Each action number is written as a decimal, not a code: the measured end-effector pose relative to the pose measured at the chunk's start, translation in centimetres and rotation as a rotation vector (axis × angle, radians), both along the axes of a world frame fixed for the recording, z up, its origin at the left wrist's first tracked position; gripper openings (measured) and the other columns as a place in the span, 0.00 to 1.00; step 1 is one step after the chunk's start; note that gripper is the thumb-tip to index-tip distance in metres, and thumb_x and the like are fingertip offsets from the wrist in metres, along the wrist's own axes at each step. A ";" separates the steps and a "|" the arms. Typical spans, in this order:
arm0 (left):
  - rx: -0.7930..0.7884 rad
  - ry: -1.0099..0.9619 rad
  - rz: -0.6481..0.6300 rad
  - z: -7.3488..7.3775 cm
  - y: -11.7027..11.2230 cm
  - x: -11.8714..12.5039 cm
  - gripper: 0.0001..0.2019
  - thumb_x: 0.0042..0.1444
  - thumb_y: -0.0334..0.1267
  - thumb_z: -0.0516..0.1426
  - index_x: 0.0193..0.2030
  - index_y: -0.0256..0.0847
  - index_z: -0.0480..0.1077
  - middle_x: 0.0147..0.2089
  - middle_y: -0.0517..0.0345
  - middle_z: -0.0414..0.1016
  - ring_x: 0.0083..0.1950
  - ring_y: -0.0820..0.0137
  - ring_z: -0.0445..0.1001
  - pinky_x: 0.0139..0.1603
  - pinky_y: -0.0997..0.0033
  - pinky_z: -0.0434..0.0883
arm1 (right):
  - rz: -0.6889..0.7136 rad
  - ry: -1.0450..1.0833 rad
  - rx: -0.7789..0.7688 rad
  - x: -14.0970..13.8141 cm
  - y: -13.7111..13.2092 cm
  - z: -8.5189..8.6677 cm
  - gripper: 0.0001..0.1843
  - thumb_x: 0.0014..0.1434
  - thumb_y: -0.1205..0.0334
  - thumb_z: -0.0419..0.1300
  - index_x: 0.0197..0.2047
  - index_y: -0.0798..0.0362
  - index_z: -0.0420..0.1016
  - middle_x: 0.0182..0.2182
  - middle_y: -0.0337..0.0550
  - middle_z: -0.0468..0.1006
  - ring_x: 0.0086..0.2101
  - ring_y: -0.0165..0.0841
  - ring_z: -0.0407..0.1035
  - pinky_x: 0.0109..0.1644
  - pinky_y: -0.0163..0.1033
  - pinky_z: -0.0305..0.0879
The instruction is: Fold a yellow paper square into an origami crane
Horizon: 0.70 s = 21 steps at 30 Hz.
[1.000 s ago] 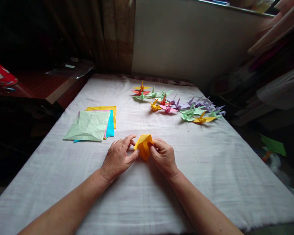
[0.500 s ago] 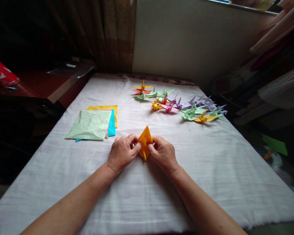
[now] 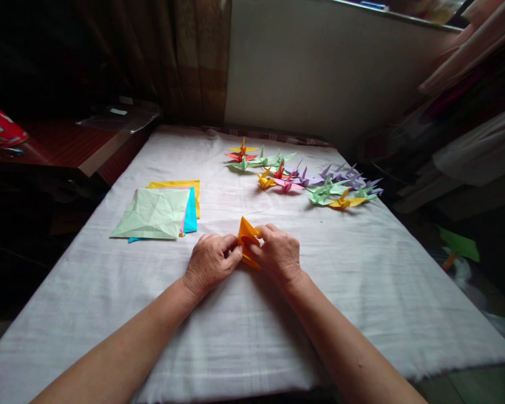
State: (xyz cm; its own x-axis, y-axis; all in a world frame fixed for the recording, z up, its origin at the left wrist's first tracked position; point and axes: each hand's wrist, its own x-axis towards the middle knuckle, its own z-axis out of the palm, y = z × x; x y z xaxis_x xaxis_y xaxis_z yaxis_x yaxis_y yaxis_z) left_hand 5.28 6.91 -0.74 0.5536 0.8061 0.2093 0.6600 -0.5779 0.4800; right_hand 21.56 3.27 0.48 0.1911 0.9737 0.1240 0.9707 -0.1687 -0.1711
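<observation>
Between left hand (image 3: 214, 257) and right hand (image 3: 279, 252): orange folded paper (image 3: 244, 229), long axis roughly near-to-far. Left grip pinched on left edge; right seemingly clamped opposite, fingertips partly hidden.

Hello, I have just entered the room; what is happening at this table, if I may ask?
A person is handling a piece of folded orange paper with both hands: the left hand holds its left side, the right hand its right. The piece is partly spread, with a fold standing open. To the left lies a stack of paper sheets, pale green on top. Toward the far side sit many paper cranes, on the same white cloth.
</observation>
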 end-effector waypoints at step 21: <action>0.000 -0.064 0.070 0.1 0.0 -0.4 0.12 0.54 0.33 0.55 0.44 0.45 0.73 0.31 0.63 0.79 0.33 0.67 0.75 0.41 0.68 0.68 | 0.355 0.186 0.062 2.6 -0.9 -1.9 0.22 0.56 0.72 0.57 0.51 0.46 0.79 0.48 0.45 0.80 0.47 0.37 0.72 0.52 0.40 0.67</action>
State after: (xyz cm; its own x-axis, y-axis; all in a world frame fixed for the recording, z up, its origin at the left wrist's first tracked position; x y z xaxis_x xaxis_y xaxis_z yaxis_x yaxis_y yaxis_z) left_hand 4.91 6.93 -0.63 0.4811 0.8424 0.2428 0.6669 -0.5315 0.5223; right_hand 24.13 2.41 -1.38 -0.1305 0.9750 0.1800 0.9185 0.1873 -0.3483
